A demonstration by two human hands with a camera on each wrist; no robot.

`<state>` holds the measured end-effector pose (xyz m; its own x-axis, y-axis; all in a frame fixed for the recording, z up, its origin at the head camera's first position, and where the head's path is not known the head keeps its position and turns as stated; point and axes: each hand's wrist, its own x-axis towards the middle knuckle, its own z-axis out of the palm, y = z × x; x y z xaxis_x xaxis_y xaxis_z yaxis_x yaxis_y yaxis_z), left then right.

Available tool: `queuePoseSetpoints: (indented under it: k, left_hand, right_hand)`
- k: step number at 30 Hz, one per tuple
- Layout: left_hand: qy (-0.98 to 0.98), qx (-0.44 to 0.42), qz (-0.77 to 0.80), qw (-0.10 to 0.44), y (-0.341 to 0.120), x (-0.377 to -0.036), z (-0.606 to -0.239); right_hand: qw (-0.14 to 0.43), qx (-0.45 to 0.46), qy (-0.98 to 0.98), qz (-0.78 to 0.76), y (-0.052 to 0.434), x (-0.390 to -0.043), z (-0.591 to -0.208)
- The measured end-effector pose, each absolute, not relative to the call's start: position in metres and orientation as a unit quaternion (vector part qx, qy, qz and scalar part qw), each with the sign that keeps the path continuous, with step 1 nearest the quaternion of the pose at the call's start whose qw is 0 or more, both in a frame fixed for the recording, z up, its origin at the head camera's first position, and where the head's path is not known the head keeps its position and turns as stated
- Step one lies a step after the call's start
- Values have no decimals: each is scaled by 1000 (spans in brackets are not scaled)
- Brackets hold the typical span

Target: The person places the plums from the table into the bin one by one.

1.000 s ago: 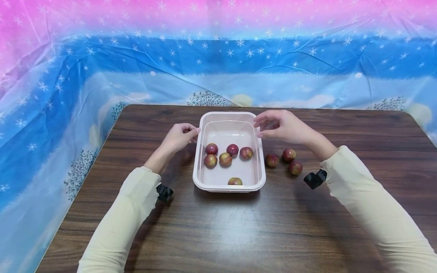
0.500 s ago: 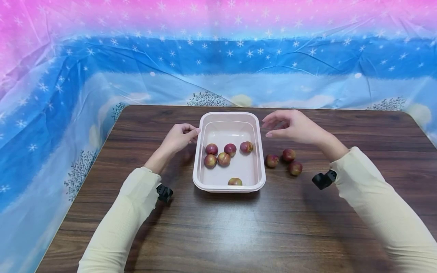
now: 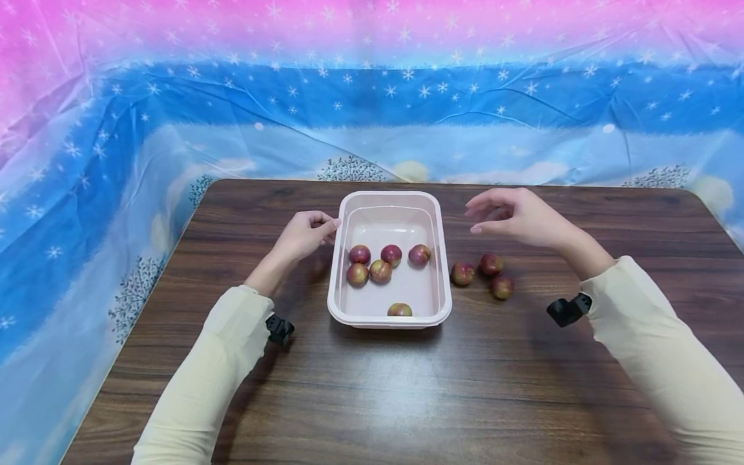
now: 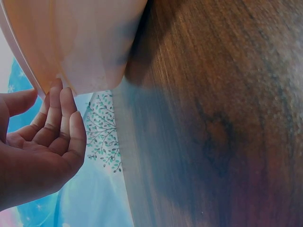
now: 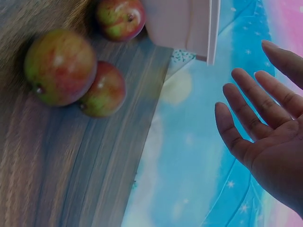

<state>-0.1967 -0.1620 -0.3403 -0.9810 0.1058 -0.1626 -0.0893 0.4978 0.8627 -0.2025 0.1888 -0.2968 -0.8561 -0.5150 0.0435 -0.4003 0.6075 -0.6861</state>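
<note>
A pale pink plastic tub (image 3: 391, 321) stands in the middle of the table, with several red-and-yellow plums (image 3: 380, 272) lying inside. My left hand (image 3: 306, 236) pinches the tub's left rim; in the left wrist view the fingers (image 4: 55, 106) lie against its outer wall, the thumb at the rim's edge. To the right of the tub, my right hand (image 3: 520, 217) hovers over the table, fingers loosely bent and holding nothing. Below it, three more plums (image 3: 491, 264) sit close together on the tabletop. The right wrist view shows those plums (image 5: 60, 67) apart from the right hand (image 5: 270, 127).
The dark wood-grain table (image 3: 372, 400) has its far edge just behind the tub. A pink and blue snowflake cloth (image 3: 372, 97) hangs behind and at the left. Black wrist cameras (image 3: 569, 310) sit under both sleeves.
My right hand has moved right, from the tub's right rim to a spot beside it. A few plums in the tub have rolled slightly. The left hand stays at the rim.
</note>
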Motion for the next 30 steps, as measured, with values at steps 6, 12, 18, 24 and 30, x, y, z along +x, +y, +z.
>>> queuePoseSetpoints:
  k: [6,12,18,24,30]
  left_hand:
    - [861,4,500,98,-162,-197,-340]
    - [862,1,498,99,-163,-197,-340]
    - [860,0,501,101,-163,-196,-340]
    - [860,2,500,100,-163,-197,-340]
    - [861,2,499,100,-162,-197,-341]
  right_hand:
    - [79,-238,894,-371,201,-199,-301]
    - [78,-227,896,-373,214,-197,-309]
    - [77,-226,898,-370,226,-193,-317]
    - [90,-205,896,-384,239,-186,-329]
    - [94,-199,898,-382,250,-179,-343]
